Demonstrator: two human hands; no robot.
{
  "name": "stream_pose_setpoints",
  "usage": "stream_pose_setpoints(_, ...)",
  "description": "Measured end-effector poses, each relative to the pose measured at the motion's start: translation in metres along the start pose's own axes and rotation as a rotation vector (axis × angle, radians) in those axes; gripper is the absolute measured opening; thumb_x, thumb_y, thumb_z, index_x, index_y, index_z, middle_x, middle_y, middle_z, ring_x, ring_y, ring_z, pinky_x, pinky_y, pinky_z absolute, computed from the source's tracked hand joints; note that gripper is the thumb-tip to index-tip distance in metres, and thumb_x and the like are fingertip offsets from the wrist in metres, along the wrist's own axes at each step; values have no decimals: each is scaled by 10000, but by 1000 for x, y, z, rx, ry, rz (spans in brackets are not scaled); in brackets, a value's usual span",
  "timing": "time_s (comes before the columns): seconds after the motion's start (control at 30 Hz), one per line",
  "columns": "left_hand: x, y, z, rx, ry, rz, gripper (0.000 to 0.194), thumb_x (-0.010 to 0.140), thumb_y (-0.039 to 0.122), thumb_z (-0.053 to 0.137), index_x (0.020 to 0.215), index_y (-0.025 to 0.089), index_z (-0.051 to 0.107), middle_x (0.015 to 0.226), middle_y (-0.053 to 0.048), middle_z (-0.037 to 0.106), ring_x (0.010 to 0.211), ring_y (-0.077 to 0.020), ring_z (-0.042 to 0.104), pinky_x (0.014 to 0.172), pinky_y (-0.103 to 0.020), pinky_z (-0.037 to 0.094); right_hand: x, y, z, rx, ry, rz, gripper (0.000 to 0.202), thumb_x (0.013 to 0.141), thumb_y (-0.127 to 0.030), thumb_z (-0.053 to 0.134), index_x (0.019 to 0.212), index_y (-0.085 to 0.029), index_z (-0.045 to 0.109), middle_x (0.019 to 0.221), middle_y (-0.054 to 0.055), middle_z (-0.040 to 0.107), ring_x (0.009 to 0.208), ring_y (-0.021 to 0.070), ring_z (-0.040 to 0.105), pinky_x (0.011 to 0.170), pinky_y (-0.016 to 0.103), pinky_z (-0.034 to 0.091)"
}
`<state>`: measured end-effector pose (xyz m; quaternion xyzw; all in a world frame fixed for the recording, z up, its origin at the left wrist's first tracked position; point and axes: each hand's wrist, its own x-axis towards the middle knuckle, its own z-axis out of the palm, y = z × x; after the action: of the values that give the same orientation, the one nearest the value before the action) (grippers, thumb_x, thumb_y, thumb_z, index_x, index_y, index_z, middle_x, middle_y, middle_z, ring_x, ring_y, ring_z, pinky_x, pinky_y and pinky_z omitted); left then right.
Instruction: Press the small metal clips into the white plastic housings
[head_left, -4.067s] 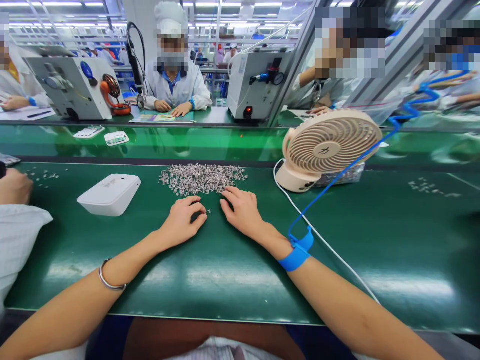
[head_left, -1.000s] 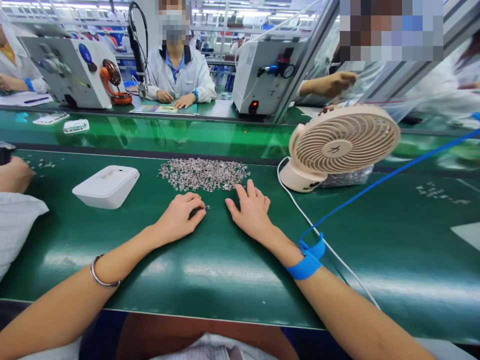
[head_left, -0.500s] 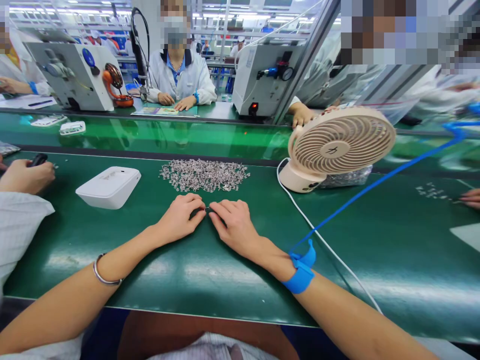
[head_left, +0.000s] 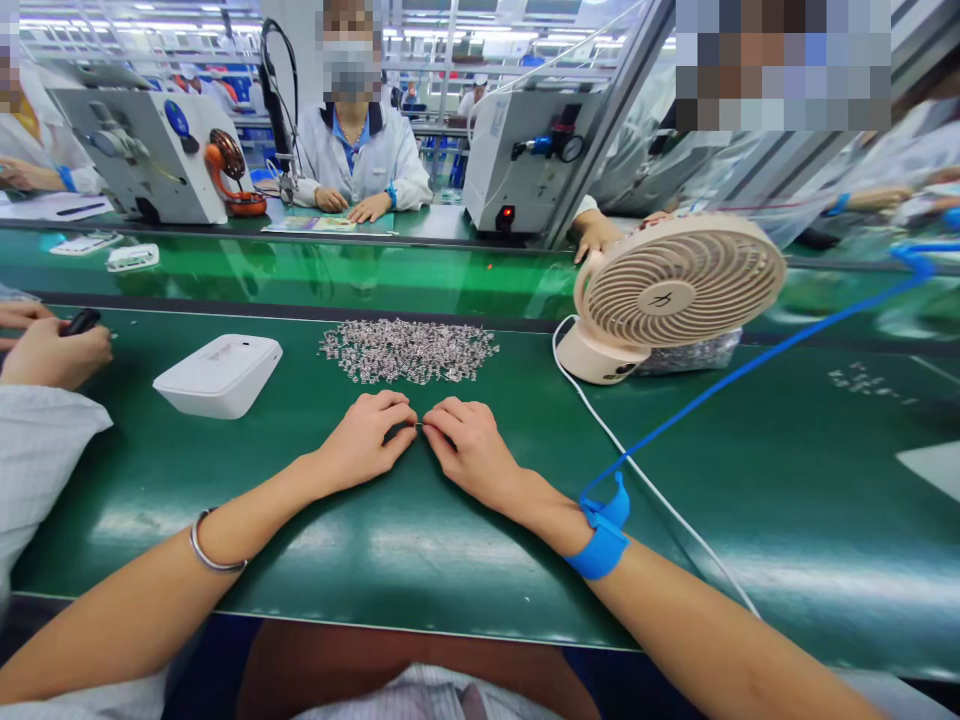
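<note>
My left hand [head_left: 371,435] is closed in a pinch at the middle of the green tabletop [head_left: 337,560]. Facing it, my right hand [head_left: 472,445] pinches too, its fingertips nearly touching those of the left. Between the fingertips a tiny light part [head_left: 420,426] just shows, too small to make out. Just beyond both hands lies a loose pile of small metal parts [head_left: 409,350]. A blue strap [head_left: 600,540] is around my right wrist.
A white box [head_left: 219,375] sits left of the pile. On the right stand a beige fan [head_left: 671,290], its white cable and a blue cord [head_left: 720,385] from my wrist strap. A co-worker's hand [head_left: 60,350] is at the left edge, with machines across the belt.
My hands have shifted slightly, fingertips closer together. On the belt the white pieces have moved left. The co-worker's hand at the far right edge has left the view.
</note>
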<state>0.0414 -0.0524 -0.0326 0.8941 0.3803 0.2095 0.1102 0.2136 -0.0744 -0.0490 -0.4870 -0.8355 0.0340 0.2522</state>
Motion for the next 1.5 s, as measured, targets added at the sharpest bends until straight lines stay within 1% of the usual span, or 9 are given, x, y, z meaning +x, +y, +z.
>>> stream_pose_setpoints(0.57, 0, 1, 0, 3, -11, 0, 156, 843, 231, 450, 858, 181, 597, 1044, -69, 612, 979, -206, 571, 856, -381, 428, -1, 2, 2, 7, 22, -54, 248, 880, -184, 379, 807, -153, 613, 828, 76, 603, 775, 166, 529, 727, 306, 375)
stream_pose_setpoints(0.77, 0, 1, 0, -2, -12, -1, 147, 843, 227, 448, 841, 170, 583, 1041, -81, 611, 986, -211, 568, 853, -383, 429, 0, 1, 2, 10, 12, -43, 243, 879, -177, 377, 809, -145, 607, 836, 80, 606, 772, 166, 530, 725, 306, 379)
stream_pose_setpoints(1.07, 0, 0, -1, -1, -11, -4, 147, 845, 240, 444, 831, 187, 581, 1041, -68, 607, 986, -202, 568, 852, -378, 429, -1, 2, 2, 25, 19, -43, 234, 877, -174, 377, 816, -152, 601, 837, 78, 604, 768, 164, 529, 719, 302, 377)
stream_pose_setpoints(1.27, 0, 0, 0, -7, -1, 4, 150, 847, 232, 448, 829, 180, 588, 1041, -76, 608, 990, -208, 568, 853, -384, 430, 0, 1, 2, 48, 1, -34, 227, 877, -181, 382, 870, -146, 606, 876, 85, 598, 796, 171, 536, 727, 308, 392)
stream_pose_setpoints(1.5, -1, 2, 0, -7, 19, 15, 149, 848, 217, 450, 853, 178, 593, 1030, -76, 613, 996, -205, 567, 841, -376, 437, -1, 0, 1, 56, -3, -43, 241, 886, -183, 373, 844, -143, 608, 889, 92, 593, 800, 170, 534, 736, 313, 401)
